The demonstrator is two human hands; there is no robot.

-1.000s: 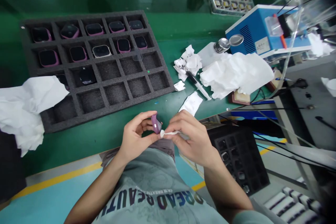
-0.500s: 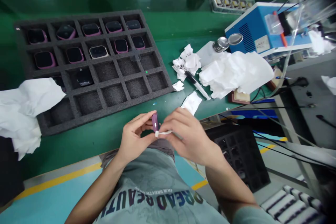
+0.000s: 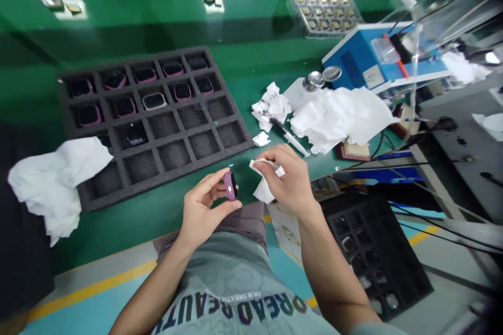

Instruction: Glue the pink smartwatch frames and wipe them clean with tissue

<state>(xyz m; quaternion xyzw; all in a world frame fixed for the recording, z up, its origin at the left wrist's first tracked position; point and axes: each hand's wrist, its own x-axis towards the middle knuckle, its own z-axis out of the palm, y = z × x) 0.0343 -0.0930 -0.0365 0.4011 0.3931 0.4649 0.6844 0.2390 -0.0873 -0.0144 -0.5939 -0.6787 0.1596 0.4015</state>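
Note:
Between the thumb and fingers of my left hand [image 3: 206,203] a purple smartwatch case [image 3: 229,186] is held on edge, its dark screen turned to the right. My right hand [image 3: 288,178] pinches a small white wipe [image 3: 263,191] over the table's front edge, a short way right of the watch. Beyond my hands lies a black foam tray [image 3: 165,164] with several watch cases in its far compartments; most are purple, and one silver case [image 3: 154,101] is among them. Some near compartments hold nothing.
A crumpled white cloth [image 3: 63,178] covers the tray's near left corner. On the right lie a syringe [image 3: 291,137], wadded tissues [image 3: 341,118], an open metal tin [image 3: 314,81] and a blue machine [image 3: 365,60]. Another black tray [image 3: 377,251] stands lower, beside my right arm.
My right hand has moved away from the watch to the right and now pinches the wipe. The white piece at the watch is gone from there. My view has shifted, showing more of the table's far side.

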